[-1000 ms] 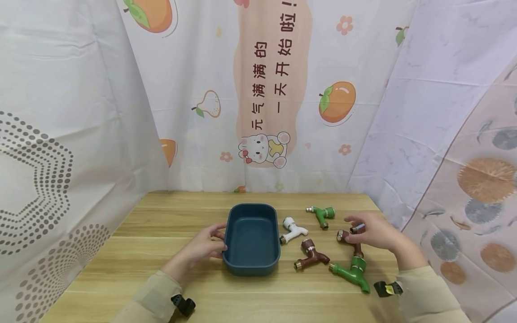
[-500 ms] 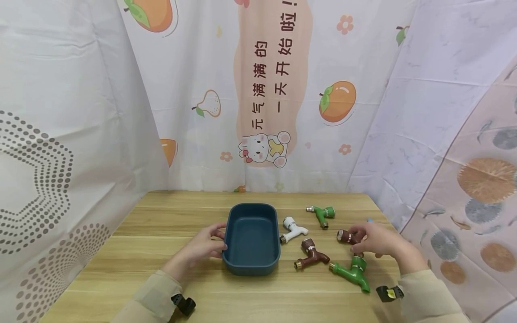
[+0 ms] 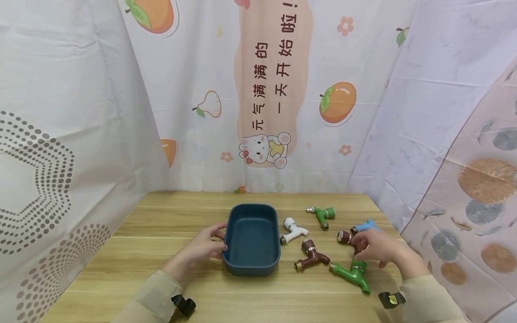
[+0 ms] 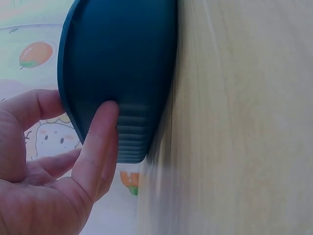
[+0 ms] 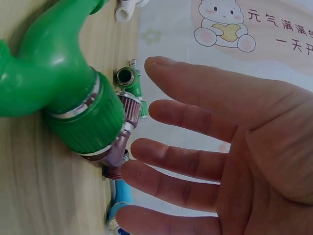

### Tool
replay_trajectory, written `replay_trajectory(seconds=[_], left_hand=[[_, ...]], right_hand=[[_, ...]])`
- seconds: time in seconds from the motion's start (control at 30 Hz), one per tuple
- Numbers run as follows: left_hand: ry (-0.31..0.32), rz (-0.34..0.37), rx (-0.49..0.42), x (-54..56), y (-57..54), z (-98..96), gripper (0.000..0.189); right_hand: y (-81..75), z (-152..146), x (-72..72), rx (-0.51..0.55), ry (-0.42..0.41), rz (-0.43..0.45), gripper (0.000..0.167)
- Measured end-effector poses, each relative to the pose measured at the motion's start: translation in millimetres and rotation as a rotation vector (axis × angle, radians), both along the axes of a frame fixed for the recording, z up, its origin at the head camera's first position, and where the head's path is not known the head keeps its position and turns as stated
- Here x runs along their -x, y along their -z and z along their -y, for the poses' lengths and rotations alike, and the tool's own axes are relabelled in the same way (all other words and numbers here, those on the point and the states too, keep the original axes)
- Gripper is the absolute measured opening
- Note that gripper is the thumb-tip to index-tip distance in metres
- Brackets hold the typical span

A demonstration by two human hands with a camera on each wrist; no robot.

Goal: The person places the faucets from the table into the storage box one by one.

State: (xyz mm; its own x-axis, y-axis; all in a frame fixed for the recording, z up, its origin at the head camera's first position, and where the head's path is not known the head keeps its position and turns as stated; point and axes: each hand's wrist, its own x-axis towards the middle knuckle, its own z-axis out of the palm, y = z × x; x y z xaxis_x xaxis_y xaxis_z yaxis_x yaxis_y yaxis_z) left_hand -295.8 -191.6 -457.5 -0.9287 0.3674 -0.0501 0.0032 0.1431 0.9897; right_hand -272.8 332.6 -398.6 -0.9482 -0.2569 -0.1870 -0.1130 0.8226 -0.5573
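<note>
In the head view a dark blue plastic bin (image 3: 251, 270) stands left of a group of taps. My left hand (image 3: 207, 243) pinches the bin's near-left rim, thumb at the edge and fingers along the outer wall (image 4: 117, 63). My right hand (image 3: 379, 247) hovers over the taps at the right with fingers apart and nothing held. Beneath and beside it lie a dark red tap (image 3: 345, 237), a large green tap (image 3: 350, 274) and a blue tap (image 3: 365, 225), which the hand partly covers. In the right wrist view the green tap's knob (image 5: 90, 117) is close to the fingertips.
Between bin and right hand lie a white tap (image 3: 295, 231) and another dark red tap (image 3: 313, 255). A smaller green tap (image 3: 323, 215) is farther back. All rest on a wooden table (image 3: 169, 215), with printed curtains (image 3: 194, 148) behind and at the sides.
My right hand has moved a little nearer and right, from the blue tap across the dark red tap toward the large green one. The blue tap shows again. The left hand stays put.
</note>
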Motion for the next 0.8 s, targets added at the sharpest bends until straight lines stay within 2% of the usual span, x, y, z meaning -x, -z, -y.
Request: replay_trajectory(seconds=[0.5, 0.8], left_hand=[[-0.004, -0.005, 0.007, -0.4, 0.8, 0.1, 0.079], [-0.002, -0.007, 0.009, 0.8, 1.5, 0.5, 0.079]], right_hand=[[7.5, 3.6, -5.3, -0.024, 0.027, 0.040, 0.046], [11.7, 4.1, -4.3, -0.041, 0.042, 0.043, 0.033]])
